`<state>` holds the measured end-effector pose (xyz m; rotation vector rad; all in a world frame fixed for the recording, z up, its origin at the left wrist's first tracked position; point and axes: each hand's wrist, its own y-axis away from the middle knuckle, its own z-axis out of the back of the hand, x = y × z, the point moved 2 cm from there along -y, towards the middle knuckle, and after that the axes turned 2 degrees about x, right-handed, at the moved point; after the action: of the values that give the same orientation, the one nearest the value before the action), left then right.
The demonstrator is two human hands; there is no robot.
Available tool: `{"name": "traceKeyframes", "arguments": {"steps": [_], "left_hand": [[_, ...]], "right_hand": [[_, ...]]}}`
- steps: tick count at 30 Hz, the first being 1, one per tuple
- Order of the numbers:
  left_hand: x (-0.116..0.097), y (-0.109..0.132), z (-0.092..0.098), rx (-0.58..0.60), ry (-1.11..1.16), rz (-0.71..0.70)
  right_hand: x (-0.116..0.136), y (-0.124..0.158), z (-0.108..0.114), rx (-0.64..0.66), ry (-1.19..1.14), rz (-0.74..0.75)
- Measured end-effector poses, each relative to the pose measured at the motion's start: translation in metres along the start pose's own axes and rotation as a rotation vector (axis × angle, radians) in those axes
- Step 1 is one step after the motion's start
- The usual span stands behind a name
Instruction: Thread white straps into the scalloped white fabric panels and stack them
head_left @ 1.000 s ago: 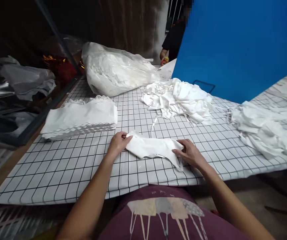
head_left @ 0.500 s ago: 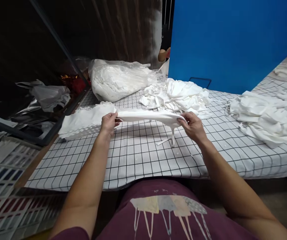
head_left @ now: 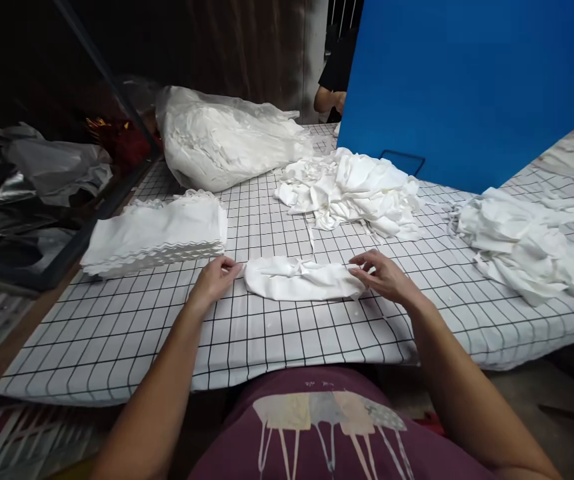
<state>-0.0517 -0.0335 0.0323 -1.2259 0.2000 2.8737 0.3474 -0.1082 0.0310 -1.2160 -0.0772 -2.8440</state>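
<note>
Head view: a stack lies beyond and left of the fingers of the left hand, whose thumb and fingertips nearly meet beside the cloth, any grip impossible to tell; the cloth lies on the table between both hands' fingers; the right hand, fingers slightly parted, reaches its right end; a heap lies well right of those fingers.

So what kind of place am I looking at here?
Probably a workroom for cloth goods. What suggests it: a neat stack of white cloths, a loose heap of white fabric and a big clear plastic bag stuffed with white material.
</note>
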Motion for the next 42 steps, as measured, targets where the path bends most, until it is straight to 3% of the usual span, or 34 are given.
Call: {"name": "traceKeyframes", "arguments": {"steps": [2, 6, 9, 11, 15, 17, 19, 21, 26, 32, 36, 39, 42], "left_hand": [[-0.013, -0.006, -0.006, 0.020, -0.018, -0.072], [-0.030, -0.017, -0.021, 0.203, -0.025, -0.076], [-0.029, -0.027, -0.020, 0.267, -0.116, -0.069], [-0.029, -0.033, -0.009, 0.233, -0.155, -0.079], [-0.049, -0.034, 0.034, 0.027, -0.055, -0.160], [-0.073, -0.029, 0.060, -0.172, 0.020, -0.250], [-0.099, -0.021, 0.083, -0.444, 0.057, -0.380], [-0.121, -0.017, 0.098, -0.582, 0.052, -0.471], [-0.142, -0.022, 0.109, -0.312, -0.028, -0.416], [-0.146, -0.014, 0.119, -0.287, 0.080, -0.423], [-0.125, -0.029, 0.106, 0.009, -0.094, -0.352], [-0.100, -0.037, 0.093, -0.034, -0.138, -0.303], [-0.073, -0.034, 0.068, -0.016, -0.238, -0.239]], "right_hand": [[0.001, -0.018, -0.009, 0.055, 0.052, -0.016], [0.003, -0.039, -0.020, 0.239, 0.192, -0.122], [0.006, -0.045, -0.013, 0.363, 0.103, -0.109], [0.011, -0.049, 0.001, 0.345, -0.010, -0.048], [0.028, -0.059, 0.047, 0.054, -0.232, 0.159], [0.044, -0.061, 0.072, -0.158, -0.373, 0.329], [0.061, -0.062, 0.092, -0.361, -0.484, 0.465], [0.077, -0.064, 0.104, -0.459, -0.509, 0.498], [0.100, -0.069, 0.117, -0.483, -0.409, 0.440], [0.106, -0.062, 0.127, -0.516, -0.380, 0.415], [0.101, -0.067, 0.125, -0.404, -0.368, 0.443], [0.091, -0.068, 0.116, -0.317, -0.383, 0.489], [0.070, -0.067, 0.089, -0.100, -0.285, 0.390]]}}
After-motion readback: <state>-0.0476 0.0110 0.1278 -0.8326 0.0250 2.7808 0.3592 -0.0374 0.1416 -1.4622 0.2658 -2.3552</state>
